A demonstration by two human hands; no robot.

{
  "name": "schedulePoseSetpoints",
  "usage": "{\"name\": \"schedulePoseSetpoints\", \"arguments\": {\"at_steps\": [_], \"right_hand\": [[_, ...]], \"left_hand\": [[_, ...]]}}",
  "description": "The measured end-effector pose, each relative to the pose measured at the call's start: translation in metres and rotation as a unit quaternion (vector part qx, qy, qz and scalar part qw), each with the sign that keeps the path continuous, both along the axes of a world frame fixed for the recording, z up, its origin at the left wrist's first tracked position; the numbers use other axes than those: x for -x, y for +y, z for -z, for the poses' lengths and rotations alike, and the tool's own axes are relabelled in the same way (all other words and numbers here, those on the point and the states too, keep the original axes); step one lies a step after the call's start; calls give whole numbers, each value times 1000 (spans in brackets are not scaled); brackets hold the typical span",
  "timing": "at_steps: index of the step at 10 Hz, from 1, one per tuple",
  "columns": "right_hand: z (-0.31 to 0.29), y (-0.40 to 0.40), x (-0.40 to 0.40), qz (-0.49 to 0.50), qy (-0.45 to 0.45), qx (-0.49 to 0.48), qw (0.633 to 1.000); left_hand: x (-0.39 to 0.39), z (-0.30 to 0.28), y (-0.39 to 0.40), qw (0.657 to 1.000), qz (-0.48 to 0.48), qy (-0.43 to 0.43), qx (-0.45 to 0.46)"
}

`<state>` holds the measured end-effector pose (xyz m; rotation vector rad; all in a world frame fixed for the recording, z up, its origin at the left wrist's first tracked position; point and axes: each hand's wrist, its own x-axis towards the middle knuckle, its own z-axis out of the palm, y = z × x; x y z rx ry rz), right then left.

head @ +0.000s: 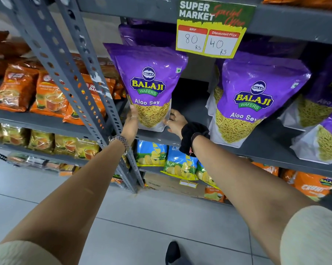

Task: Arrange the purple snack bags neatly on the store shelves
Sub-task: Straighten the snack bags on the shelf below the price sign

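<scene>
A purple Balaji Aloo Sev bag [149, 87] stands upright at the left end of the grey shelf [260, 142], with more purple bags behind it. My left hand [131, 119] grips its lower left edge. My right hand [175, 122] touches its lower right corner, fingers spread against the bag. A second purple bag [251, 104] stands to the right, tilted, with a dark gap between the two. Further purple bags [321, 115] lean at the far right.
A price sign [212, 29] hangs from the shelf above. A perforated grey upright [88, 88] stands just left of the held bag. Orange tea packs [46, 92] fill the left rack. Blue chip bags [180, 161] and orange bags [314, 184] sit on the shelf below.
</scene>
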<state>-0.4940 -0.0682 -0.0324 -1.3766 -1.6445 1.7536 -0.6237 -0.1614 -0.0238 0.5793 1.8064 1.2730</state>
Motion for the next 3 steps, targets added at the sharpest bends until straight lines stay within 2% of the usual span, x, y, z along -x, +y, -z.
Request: {"name": "schedulePoseSetpoints", "arguments": {"at_steps": [2,3], "right_hand": [[-1,-8,-5,-16,-23,-23,999],[-8,-13,-7,-28,-52,-75,995]], "left_hand": [[0,5,-4,1000,-1,15,11],[-11,1,-10,997,13,75,-20]]}}
